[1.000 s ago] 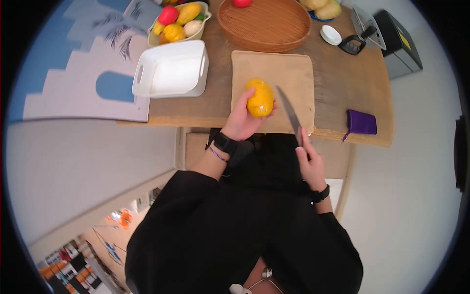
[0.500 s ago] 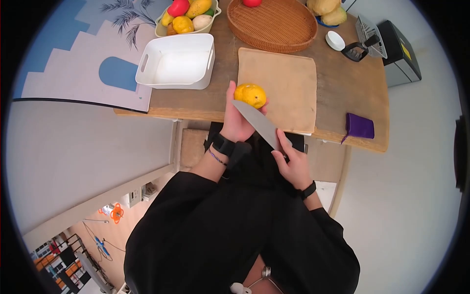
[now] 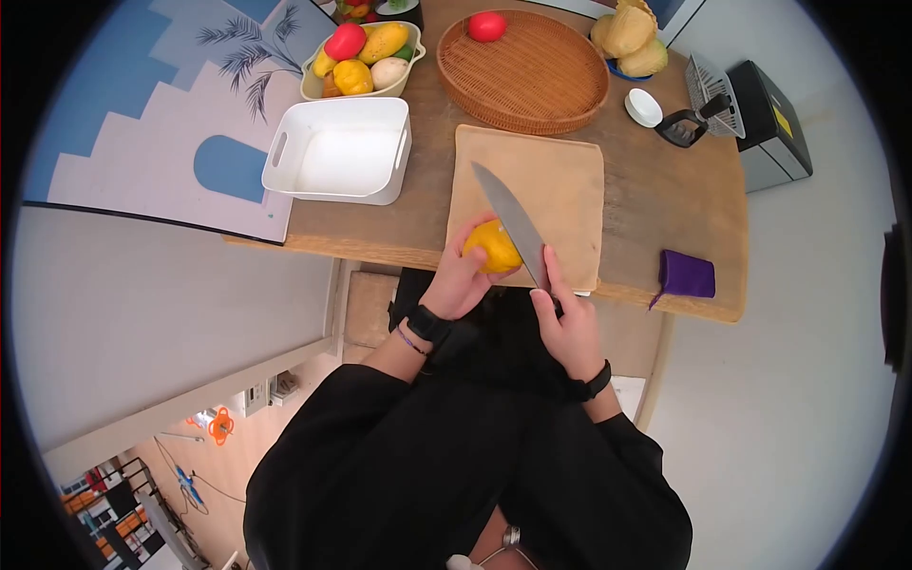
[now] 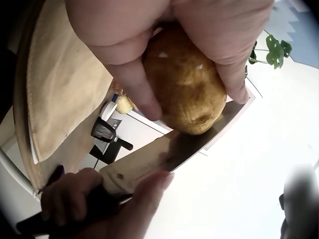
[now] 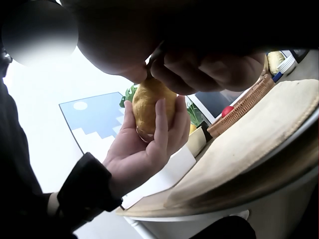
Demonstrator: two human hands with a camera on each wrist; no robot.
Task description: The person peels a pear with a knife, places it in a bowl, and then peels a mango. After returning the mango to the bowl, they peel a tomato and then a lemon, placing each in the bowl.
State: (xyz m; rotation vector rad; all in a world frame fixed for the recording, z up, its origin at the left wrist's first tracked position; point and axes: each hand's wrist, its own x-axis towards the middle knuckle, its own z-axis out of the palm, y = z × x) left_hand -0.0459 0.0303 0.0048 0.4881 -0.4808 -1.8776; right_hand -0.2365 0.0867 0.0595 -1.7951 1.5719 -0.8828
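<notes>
My left hand [image 3: 458,277] holds a shiny, lumpy yellow fruit [image 3: 488,249], its fingers wrapped round the sides, over the front edge of a tan cloth-like mat [image 3: 560,199]. In my right hand [image 3: 572,334] is a large kitchen knife [image 3: 511,217], the forefinger stretched along the blade's base. The blade points up and left, passing along the fruit's right side. Seen from the left wrist, the flat of the blade [image 4: 144,164] lies close against the wrinkled end of the fruit [image 4: 187,82]. From the right wrist, fingers of the left hand [image 5: 142,159] surround the fruit; the right hand hides most of the knife.
A white bin [image 3: 337,152] stands left of the mat, with a bowl [image 3: 413,59] of colourful produce behind it. Beyond the mat is a round wicker tray [image 3: 522,76] holding a red item [image 3: 487,27]. Farther right are a white dish [image 3: 643,108] and a purple pouch [image 3: 686,275].
The fruit has turned in my left hand and come nearer the mat's front edge. The knife first swung left across the fruit, and now its tip points farther up, beside it.
</notes>
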